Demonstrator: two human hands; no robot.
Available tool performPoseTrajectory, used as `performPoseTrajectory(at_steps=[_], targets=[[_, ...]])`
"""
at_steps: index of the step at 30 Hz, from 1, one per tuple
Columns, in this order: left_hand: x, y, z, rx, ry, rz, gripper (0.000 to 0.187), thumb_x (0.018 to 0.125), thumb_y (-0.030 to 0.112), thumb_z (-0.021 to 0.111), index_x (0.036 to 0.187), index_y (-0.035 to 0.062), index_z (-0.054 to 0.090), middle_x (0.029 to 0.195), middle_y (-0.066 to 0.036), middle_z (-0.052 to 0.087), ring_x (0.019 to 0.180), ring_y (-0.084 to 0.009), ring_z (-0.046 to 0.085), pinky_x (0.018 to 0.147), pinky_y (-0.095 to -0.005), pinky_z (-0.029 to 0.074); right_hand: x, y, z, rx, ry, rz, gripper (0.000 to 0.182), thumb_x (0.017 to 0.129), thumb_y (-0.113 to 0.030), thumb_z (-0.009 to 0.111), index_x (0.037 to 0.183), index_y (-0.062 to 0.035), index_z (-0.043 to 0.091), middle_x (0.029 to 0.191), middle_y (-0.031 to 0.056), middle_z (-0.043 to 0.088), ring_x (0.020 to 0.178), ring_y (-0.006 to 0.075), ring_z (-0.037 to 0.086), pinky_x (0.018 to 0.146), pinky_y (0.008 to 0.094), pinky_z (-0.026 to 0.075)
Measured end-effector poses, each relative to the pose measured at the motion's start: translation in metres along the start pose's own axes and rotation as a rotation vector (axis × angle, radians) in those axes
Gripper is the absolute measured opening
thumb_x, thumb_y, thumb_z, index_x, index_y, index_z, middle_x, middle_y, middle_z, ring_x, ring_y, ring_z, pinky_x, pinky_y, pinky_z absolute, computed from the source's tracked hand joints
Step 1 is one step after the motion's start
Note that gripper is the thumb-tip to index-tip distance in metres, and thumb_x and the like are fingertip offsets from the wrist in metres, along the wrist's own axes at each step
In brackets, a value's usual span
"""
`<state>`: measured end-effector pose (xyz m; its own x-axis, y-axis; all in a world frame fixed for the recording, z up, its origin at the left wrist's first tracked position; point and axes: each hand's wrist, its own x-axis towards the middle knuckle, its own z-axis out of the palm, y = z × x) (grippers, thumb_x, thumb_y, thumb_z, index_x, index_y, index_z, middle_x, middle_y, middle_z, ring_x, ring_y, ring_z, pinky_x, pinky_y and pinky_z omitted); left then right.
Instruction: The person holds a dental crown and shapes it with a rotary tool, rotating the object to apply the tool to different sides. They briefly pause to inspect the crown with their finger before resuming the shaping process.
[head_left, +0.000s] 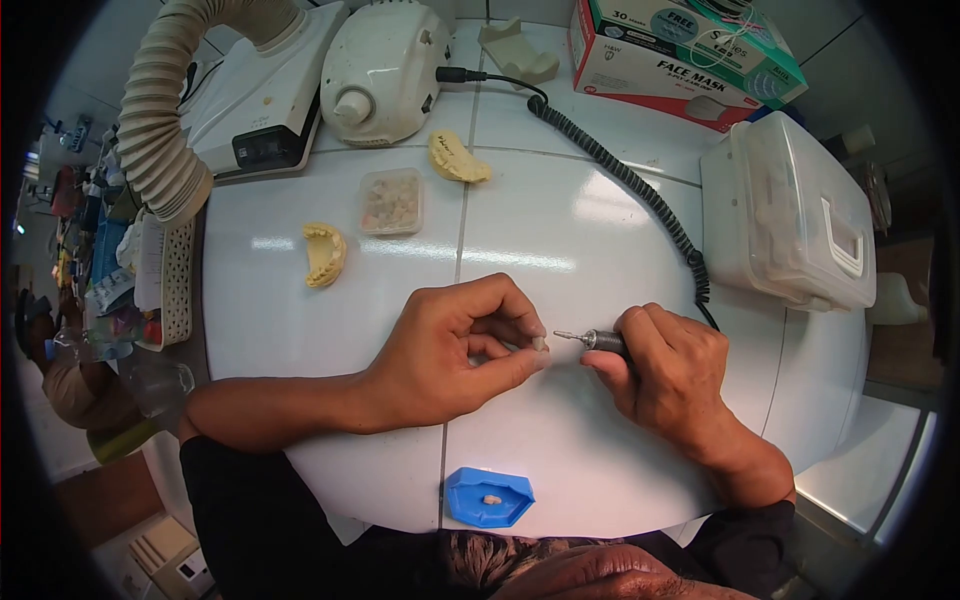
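Note:
My left hand pinches a small pale piece that looks like a dental crown between thumb and fingertips. Opposite it, my right hand grips a rotary handpiece, its thin bur pointing left, a short gap from the piece. A coiled black cord runs from the white control unit down toward the right hand. Nearer my body, a blue tray holds a small pale piece. Beyond the left hand lie a yellow dental cast and a clear box of small pale pieces.
Another yellow cast lies near the control unit. A ribbed hose arches over a white machine at back left. Face mask boxes and a translucent carry case stand right. A perforated basket borders the white table.

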<state>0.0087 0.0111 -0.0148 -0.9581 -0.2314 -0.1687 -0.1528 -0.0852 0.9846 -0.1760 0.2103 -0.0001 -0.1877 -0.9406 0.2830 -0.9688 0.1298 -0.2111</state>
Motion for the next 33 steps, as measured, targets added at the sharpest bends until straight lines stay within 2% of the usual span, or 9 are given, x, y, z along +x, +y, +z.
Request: performPoseTrajectory(at_steps=[1,4,10,15,18,25,33], targets=[[0.001,0.000,0.000,0.000,-0.005,0.032,0.022,0.099,-0.005,0.078,0.116,-0.0032,0.064,0.115,-0.011,0.071,0.113,-0.0167,0.077,0.088,-0.0241,0.065,0.000,0.000,0.000,-0.006,0.014,0.000,0.053,0.098,-0.053,0.081,0.078,-0.0097,0.056,0.064,0.0042,0.052,0.047,0.0223,0.054,0.045,0.0356,0.043],[0.001,0.005,0.000,-0.042,-0.027,-0.067,0.021,0.100,-0.007,0.076,0.115,-0.0022,0.062,0.117,-0.013,0.072,0.118,-0.0213,0.077,0.088,-0.0254,0.066,-0.001,0.001,0.002,-0.046,0.048,0.000,0.052,0.097,-0.052,0.081,0.079,-0.0094,0.057,0.064,0.0048,0.053,0.047,0.0234,0.056,0.045,0.0363,0.044],[0.003,-0.005,-0.001,-0.051,-0.047,0.038,0.024,0.099,-0.003,0.080,0.114,0.0002,0.061,0.114,-0.011,0.072,0.108,-0.0164,0.077,0.086,-0.0257,0.067,-0.002,-0.001,0.009,-0.149,0.127,0.029,0.048,0.099,-0.048,0.081,0.080,-0.0101,0.058,0.064,0.0055,0.058,0.049,0.0260,0.060,0.046,0.0387,0.046],[0.001,-0.003,0.003,0.023,-0.026,0.111,0.022,0.101,0.002,0.081,0.115,0.0008,0.064,0.111,-0.008,0.072,0.102,-0.0141,0.076,0.084,-0.0270,0.066,-0.001,0.005,0.015,-0.184,0.138,0.070,0.049,0.106,-0.051,0.072,0.083,-0.0093,0.062,0.067,0.0086,0.067,0.052,0.0296,0.067,0.047,0.0432,0.050],[0.000,-0.008,0.003,0.053,-0.001,0.147,0.022,0.101,0.004,0.081,0.116,0.0008,0.065,0.108,-0.007,0.073,0.100,-0.0139,0.076,0.082,-0.0276,0.065,0.001,0.003,0.015,-0.189,0.143,0.089,0.050,0.107,-0.053,0.070,0.083,-0.0089,0.063,0.069,0.0100,0.070,0.053,0.0310,0.068,0.047,0.0443,0.051],[0.001,-0.005,0.005,0.130,0.042,0.189,0.022,0.100,0.006,0.083,0.115,0.0022,0.067,0.103,-0.005,0.074,0.098,-0.0125,0.076,0.082,-0.0278,0.063,0.000,0.003,0.011,-0.142,0.132,0.116,0.051,0.108,-0.053,0.067,0.085,-0.0080,0.065,0.066,0.0115,0.070,0.056,0.0347,0.070,0.051,0.0484,0.053],[0.002,-0.012,0.005,0.108,0.050,0.205,0.020,0.100,0.004,0.083,0.114,0.0023,0.068,0.104,-0.004,0.074,0.095,-0.0116,0.074,0.084,-0.0271,0.061,0.000,0.001,0.006,-0.121,0.104,0.131,0.051,0.108,-0.053,0.067,0.084,-0.0081,0.065,0.068,0.0125,0.071,0.057,0.0362,0.070,0.052,0.0488,0.054]])
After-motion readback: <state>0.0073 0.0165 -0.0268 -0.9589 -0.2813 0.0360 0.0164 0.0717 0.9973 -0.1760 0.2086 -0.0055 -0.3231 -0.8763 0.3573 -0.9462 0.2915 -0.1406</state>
